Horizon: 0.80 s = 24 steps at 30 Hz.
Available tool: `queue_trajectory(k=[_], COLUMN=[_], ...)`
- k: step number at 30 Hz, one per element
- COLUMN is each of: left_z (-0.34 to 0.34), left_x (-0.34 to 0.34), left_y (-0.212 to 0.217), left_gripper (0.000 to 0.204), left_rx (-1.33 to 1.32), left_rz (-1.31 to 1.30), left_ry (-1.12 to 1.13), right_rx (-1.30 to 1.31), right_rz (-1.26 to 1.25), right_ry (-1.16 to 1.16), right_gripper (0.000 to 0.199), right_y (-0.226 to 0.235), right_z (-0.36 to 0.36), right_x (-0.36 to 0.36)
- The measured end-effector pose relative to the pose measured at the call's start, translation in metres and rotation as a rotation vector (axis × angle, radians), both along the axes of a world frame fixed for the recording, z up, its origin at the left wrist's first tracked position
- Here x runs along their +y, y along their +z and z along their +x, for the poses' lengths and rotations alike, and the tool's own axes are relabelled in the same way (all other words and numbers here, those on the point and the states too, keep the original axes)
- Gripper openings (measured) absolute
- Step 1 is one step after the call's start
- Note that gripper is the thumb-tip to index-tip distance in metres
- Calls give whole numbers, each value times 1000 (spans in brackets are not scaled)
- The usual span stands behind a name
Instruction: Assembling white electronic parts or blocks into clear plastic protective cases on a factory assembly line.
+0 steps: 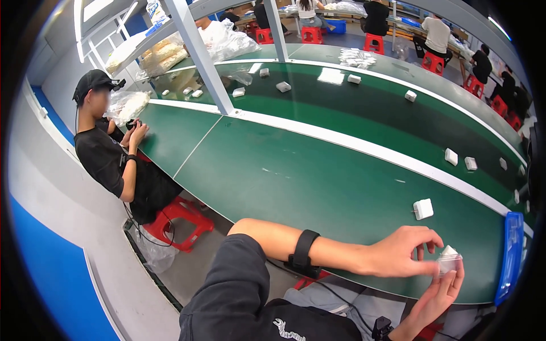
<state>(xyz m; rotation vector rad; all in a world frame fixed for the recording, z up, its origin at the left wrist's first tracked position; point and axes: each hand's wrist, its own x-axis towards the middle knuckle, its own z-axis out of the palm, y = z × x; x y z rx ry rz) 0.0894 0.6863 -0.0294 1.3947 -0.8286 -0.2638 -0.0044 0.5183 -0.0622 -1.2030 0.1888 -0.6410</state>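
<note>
My right hand point(439, 296) grips a small white block in clear plastic film point(449, 260) near the table's right end; the block looks like a plug adapter. My left hand point(406, 253) arches beside it. Its thumb is at the film and its fingers are apart; whether the thumb touches the film I cannot tell. Another white plug adapter point(423, 209), with what looks like a pin at its side, lies on the green table point(296, 170) beyond my left hand.
A blue tray point(510, 258) stands at the table's right end. Past a white rail point(364, 146), several white blocks lie on a green conveyor belt point(318, 108). A grey post point(200, 57) rises from the rail. At the left sits a person point(108, 153) on a red stool point(183, 219).
</note>
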Motion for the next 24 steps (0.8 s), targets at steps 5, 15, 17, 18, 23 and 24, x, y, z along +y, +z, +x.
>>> queue_trajectory(k=[5, 15, 17, 18, 23, 24], left_z=[-7, -15, -9, -6, 13, 12], left_x=[-5, -2, -5, -8, 8, 9], left_y=[6, 2, -5, -7, -12, -11], left_gripper=[27, 28, 32, 33, 36, 35], left_rx=[91, 305, 368, 472, 470, 458], left_rz=[14, -83, -171, -249, -169, -153], left_ry=[-46, -21, -72, -137, -57, -58], right_rx=[-15, -50, -18, 54, -29, -54], right_rz=[-163, -219, -206, -106, 80, 74], right_ry=[-68, -221, -60, -67, 49, 97], right_gripper=[33, 48, 48, 48, 40, 40], right_y=[0, 24, 16, 10, 13, 11], right_z=[0, -8, -14, -13, 21, 19], right_x=[18, 18, -2, -8, 22, 19])
